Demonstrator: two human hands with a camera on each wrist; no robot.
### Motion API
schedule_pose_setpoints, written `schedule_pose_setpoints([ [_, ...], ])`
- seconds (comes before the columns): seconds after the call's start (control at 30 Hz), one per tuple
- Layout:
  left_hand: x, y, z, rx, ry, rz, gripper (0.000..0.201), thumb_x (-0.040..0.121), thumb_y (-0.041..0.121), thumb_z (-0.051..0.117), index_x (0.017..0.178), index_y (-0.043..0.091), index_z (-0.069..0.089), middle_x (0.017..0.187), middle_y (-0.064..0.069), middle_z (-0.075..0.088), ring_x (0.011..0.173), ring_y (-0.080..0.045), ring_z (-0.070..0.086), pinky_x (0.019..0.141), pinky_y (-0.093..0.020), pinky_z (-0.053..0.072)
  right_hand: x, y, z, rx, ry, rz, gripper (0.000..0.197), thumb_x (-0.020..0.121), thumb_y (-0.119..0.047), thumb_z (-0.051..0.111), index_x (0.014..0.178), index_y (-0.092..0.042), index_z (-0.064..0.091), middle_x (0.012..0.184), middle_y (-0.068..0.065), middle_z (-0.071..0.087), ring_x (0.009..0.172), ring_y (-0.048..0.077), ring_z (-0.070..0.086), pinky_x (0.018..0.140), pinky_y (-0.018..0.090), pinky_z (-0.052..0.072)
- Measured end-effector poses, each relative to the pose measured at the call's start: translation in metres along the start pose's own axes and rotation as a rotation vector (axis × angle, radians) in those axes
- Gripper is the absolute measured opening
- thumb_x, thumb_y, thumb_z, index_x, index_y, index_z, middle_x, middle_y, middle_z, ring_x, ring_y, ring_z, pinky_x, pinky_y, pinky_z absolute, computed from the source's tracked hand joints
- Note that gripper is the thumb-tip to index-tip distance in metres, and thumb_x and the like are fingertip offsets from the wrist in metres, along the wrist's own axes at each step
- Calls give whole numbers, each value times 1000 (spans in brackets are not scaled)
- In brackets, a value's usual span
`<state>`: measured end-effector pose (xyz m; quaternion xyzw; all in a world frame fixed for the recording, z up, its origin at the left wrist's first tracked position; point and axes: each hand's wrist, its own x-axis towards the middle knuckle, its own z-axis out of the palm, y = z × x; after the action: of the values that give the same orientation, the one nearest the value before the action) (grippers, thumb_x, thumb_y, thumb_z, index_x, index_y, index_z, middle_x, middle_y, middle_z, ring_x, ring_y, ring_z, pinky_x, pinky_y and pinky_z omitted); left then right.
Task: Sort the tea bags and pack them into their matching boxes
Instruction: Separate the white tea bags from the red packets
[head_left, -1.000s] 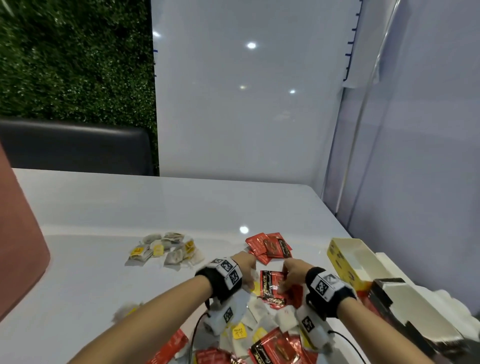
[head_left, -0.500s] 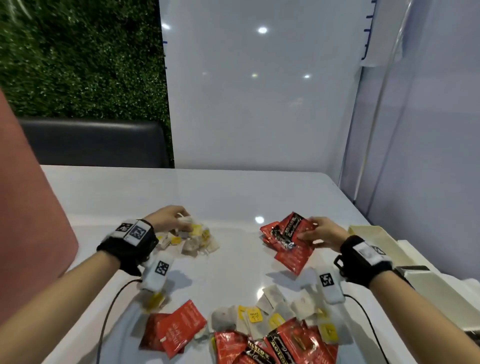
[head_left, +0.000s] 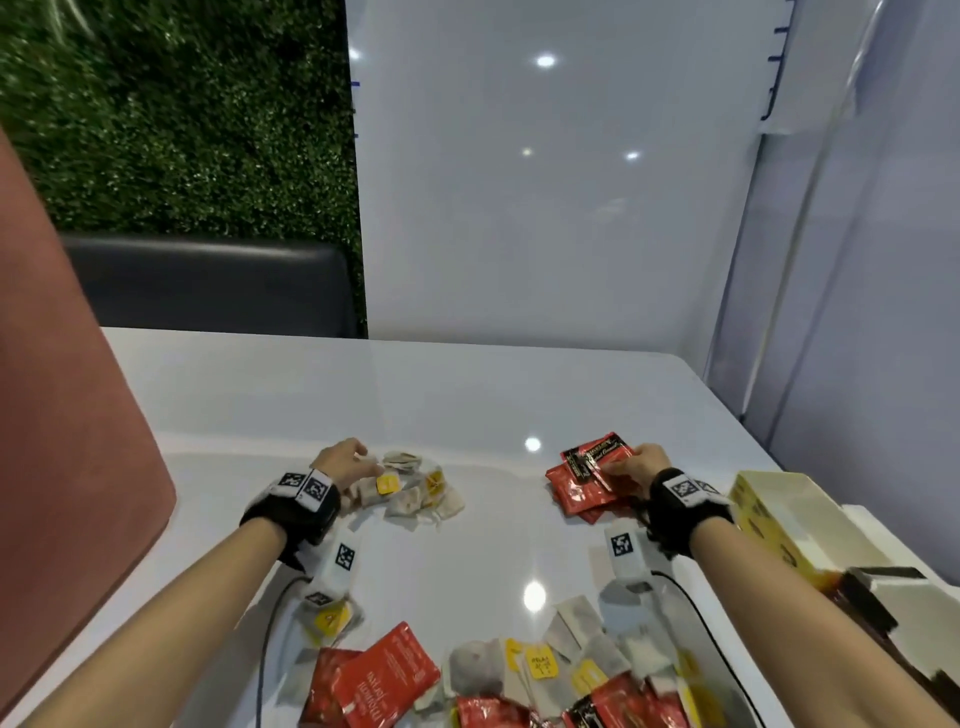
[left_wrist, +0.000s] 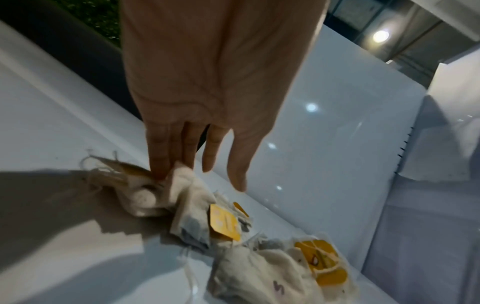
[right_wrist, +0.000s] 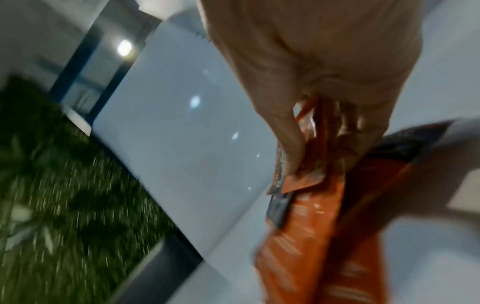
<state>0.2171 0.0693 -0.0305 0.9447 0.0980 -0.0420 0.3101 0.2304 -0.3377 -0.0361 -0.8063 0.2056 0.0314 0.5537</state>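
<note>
Paper tea bags with yellow tags (head_left: 415, 488) lie in a pile at the left. My left hand (head_left: 347, 462) is stretched over its near-left edge. In the left wrist view its straight fingers (left_wrist: 161, 164) touch one paper tea bag (left_wrist: 187, 185) and grip nothing. Red foil sachets (head_left: 582, 496) form a pile at the right. My right hand (head_left: 631, 462) pinches two red sachets (head_left: 597, 454) just above that pile. The blurred right wrist view shows thumb and fingers (right_wrist: 291, 148) pinching a sachet (right_wrist: 306, 174). An unsorted heap of both kinds (head_left: 545, 680) lies close to me.
An open yellow box (head_left: 779, 512) stands at the right table edge, with a dark box (head_left: 883, 603) nearer to me. One red sachet (head_left: 389, 675) and one tagged bag (head_left: 330, 621) lie at the left of the heap. A pink panel (head_left: 62, 441) stands at the left.
Both hands left the near heap and spread apart, the left to the paper bag pile, the right to the red pile carrying red sachets. The left hand's fingers have straightened over the pile.
</note>
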Motion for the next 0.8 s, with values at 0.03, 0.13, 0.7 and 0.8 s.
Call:
schedule_pose_setpoints([
  [0.03, -5, 2, -2, 10, 15, 22, 52, 84, 32, 66, 127, 7, 48, 130, -17, 53, 118, -29, 52, 93, -30, 41, 1, 2, 0, -81, 23, -13, 35, 64, -8, 82, 91, 6, 65, 81, 17, 68, 73, 30, 65, 63, 36, 56],
  [0.13, -27, 8, -22, 31, 40, 124, 55, 87, 31, 64, 132, 7, 44, 136, -15, 48, 126, -26, 46, 100, -32, 36, -11, -6, -5, -351, 78, -95, 34, 69, -18, 81, 91, 1, 64, 90, 16, 65, 78, 25, 59, 52, 24, 41],
  [0.7, -155, -40, -15, 596, -526, 384, 87, 87, -5, 46, 144, 41, 0, 140, -8, 33, 116, -20, 44, 100, -27, 37, -168, -3, 30, -1138, -560, -648, 47, 88, -43, 58, 121, -11, 53, 123, 10, 56, 108, 24, 55, 88, 31, 44],
  [0.8, -153, -21, -5, 701, -543, 363, 80, 90, 2, 51, 149, 35, 9, 141, -8, 27, 119, -27, 44, 97, -32, 41, -191, 3, 63, -1282, -630, -527, 66, 86, -55, 52, 136, -16, 36, 134, 13, 42, 121, 30, 45, 100, 41, 41],
])
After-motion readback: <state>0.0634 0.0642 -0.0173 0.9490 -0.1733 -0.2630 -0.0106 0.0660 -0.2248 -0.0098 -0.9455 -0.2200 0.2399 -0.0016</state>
